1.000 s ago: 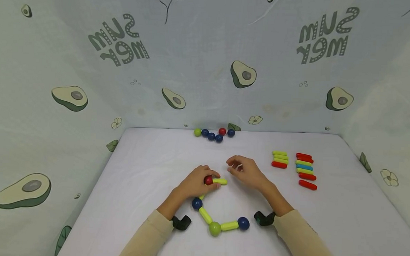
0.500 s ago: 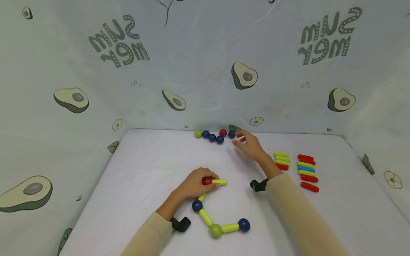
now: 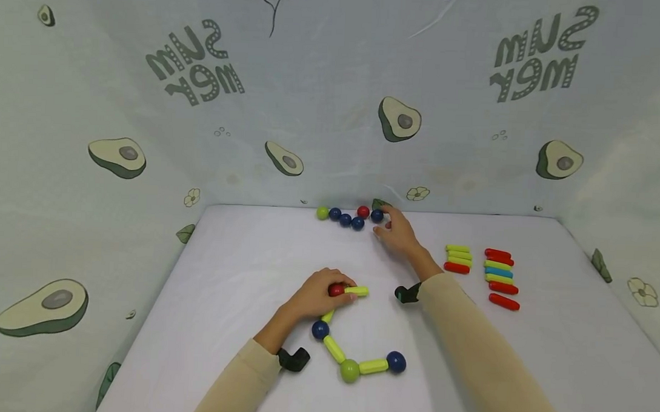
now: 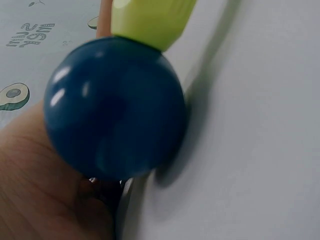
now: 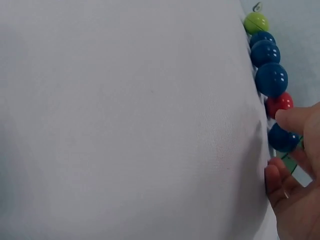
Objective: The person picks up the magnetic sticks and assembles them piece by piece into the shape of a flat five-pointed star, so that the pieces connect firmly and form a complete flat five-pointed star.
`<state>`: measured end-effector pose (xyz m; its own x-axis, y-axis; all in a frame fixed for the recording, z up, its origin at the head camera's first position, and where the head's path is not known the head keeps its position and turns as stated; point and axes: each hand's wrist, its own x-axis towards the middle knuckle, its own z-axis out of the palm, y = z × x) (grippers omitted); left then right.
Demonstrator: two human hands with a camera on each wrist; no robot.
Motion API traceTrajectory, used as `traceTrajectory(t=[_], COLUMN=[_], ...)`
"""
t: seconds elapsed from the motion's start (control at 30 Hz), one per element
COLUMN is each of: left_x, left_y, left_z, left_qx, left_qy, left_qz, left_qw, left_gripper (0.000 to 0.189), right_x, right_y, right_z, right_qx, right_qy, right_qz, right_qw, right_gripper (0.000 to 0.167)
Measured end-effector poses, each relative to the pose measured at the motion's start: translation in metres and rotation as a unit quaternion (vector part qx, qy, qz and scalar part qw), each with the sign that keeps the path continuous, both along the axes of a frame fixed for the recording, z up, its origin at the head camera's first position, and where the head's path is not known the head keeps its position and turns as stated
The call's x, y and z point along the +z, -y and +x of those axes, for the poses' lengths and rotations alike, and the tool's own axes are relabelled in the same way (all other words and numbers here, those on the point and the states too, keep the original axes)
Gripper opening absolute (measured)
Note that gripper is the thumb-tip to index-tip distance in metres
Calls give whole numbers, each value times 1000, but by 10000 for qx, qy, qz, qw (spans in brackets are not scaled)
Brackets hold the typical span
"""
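My left hand (image 3: 317,294) holds the red ball (image 3: 336,290) of a ball-and-rod chain, fingers and thumb around it. A yellow-green rod (image 3: 357,290) sticks out to its right. From there the chain curves through a blue ball (image 3: 320,330), a green ball (image 3: 349,371) and a blue end ball (image 3: 397,362), joined by yellow-green rods. The left wrist view shows one blue ball (image 4: 115,107) close up. At the table's back, my right hand (image 3: 399,232) reaches around a loose blue ball (image 3: 377,215), index fingertip right at it and thumb apart in front.
Beside that ball lie a loose red ball (image 3: 363,212), several blue balls (image 3: 345,220) and a green ball (image 3: 322,213), along the back edge. Two columns of rods lie at right: yellow-green rods (image 3: 459,255) over a red one, and a mixed column (image 3: 499,272). A printed curtain hangs behind.
My right hand has moved from beside the chain up to the loose blue ball at the back. The left hand stays on the red ball. The head view has shifted slightly.
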<state>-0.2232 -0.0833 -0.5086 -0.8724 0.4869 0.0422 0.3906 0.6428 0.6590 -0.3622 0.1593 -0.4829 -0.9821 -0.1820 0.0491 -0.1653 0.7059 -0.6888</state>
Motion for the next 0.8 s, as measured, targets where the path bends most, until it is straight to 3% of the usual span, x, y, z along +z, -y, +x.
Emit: traceTrajectory(t=[0.13,0.43,0.6,0.8], left_x=[-1,-4,-2,-1], left_y=[0,-2,-1,-1], left_z=[0,-1,0,0], left_qx=[-1,-13,52,47], left_qy=[-13,9,63,36], left_qz=[-21,26,-17,58], left_qw=[10000,10000,10000,10000], left_gripper=[30,32,32,32], right_x=[-3,-1,5,16], right_y=[-2,-8,-15,-28], right_z=[0,9,29,67], right_qx=[-122,68,158,212], right_qy=[-40,105,87,-47], right_qz=[-27,23,-112,-418], right_qw=[9999,9999,9998,9989], right_gripper=[64,42,40,39])
